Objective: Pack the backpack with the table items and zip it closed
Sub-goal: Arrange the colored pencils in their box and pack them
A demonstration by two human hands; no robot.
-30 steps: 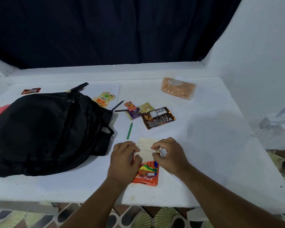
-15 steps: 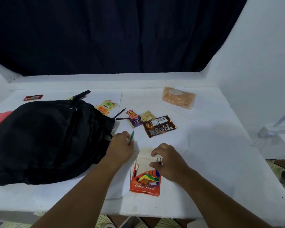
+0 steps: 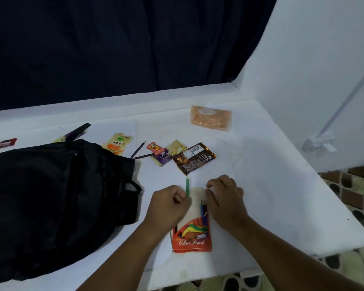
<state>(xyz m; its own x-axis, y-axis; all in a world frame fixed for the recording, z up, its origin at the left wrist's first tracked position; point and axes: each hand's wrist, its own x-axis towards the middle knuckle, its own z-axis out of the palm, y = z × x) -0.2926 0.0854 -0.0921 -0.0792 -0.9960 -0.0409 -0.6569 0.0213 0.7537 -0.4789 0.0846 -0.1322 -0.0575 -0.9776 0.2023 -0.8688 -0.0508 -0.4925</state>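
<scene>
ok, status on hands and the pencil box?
Left hand pinches green pencil. Right hand holds colour pencil box flap open. Backpack unpacked; snack packets loose on table.

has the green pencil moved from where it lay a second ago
Yes. The left hand now grips the green pencil, brought nearer and rightward from beside the backpack to the colour pencil box.

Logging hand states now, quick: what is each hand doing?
Left hand: pinching the green pencil.
Right hand: fingers curled on the open flap of the colour pencils box.
</scene>
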